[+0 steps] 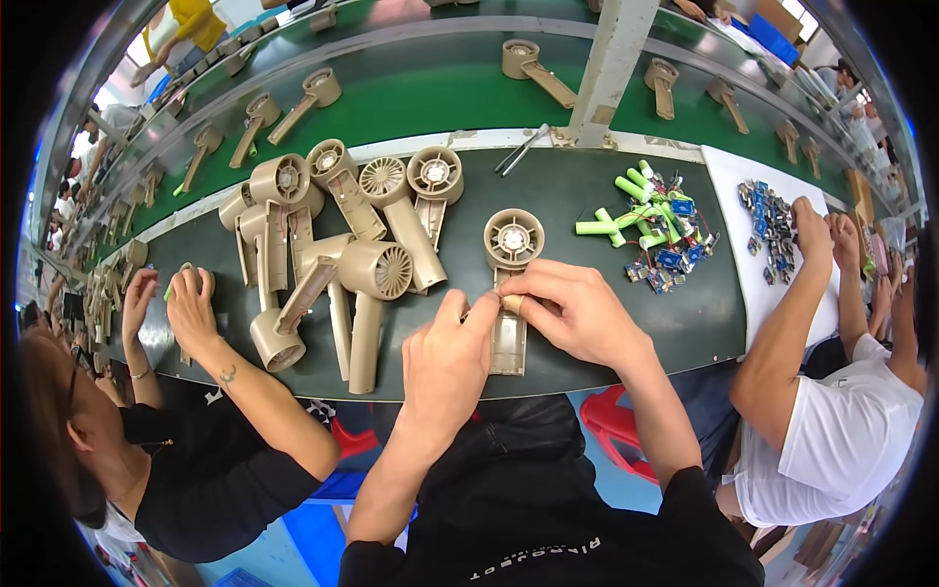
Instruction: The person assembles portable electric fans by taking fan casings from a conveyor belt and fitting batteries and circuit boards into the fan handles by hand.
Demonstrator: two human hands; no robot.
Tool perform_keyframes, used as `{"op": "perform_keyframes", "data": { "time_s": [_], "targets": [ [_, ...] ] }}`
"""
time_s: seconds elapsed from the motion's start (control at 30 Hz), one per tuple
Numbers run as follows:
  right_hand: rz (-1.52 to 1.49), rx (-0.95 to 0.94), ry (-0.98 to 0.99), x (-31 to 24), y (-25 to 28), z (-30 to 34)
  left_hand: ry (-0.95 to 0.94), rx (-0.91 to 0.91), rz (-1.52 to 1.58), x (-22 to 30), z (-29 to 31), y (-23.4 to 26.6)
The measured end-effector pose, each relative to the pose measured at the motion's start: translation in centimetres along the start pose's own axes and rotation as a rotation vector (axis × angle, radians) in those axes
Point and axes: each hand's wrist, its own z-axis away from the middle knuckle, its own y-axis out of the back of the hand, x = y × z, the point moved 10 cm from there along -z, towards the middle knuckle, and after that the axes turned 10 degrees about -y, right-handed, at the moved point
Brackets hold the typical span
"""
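In front of me lies a beige handheld fan housing (pixel 514 238), its round grilled head pointing away and its hollow handle (pixel 509 354) toward me. Over the upper handle, my left hand (pixel 445 357) and my right hand (pixel 579 311) meet with closed, pinching fingertips. What sits between them is too small and covered to name. A tan wrap shows on a right-hand digit. Many similar fan housings (pixel 377 269) are heaped left of my left hand. Beyond my right hand lie green battery cells (pixel 641 210) with wires and small blue circuit boards (pixel 670 258).
Tweezers (pixel 522 149) lie by the bench's far edge, near a metal post (pixel 606 78). Behind runs a green conveyor belt (pixel 421 93) carrying fan housings. Co-workers' arms reach in from both sides. At right, a white board (pixel 729 186) bears more circuit boards (pixel 768 230).
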Motion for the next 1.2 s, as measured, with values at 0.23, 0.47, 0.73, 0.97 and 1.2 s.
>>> {"op": "perform_keyframes", "data": {
  "time_s": [0.23, 0.47, 0.73, 0.97, 1.2],
  "targets": [
    [-0.111, 0.191, -0.056, 0.2, 1.0, 0.5, 0.0, 0.078, 0.471, -0.3, -0.1, 0.3],
    [-0.251, 0.235, -0.098, 1.2, 0.8, 0.9, 0.085, 0.127, 0.61, -2.2, 1.2, -1.6],
    [-0.158, 0.24, -0.092, 0.8, 0.3, 0.8, 0.022, 0.256, 0.352, -1.6, 0.8, -0.8],
    [-0.068, 0.29, -0.024, 0.0, 0.4, 0.9, -0.061, 0.231, 0.241, -1.0, 0.6, -0.4],
    [-0.062, 0.279, -0.025, 0.2, 0.4, 0.8, -0.114, 0.251, 0.21, -0.9, 0.5, -0.2]
  ]
}}
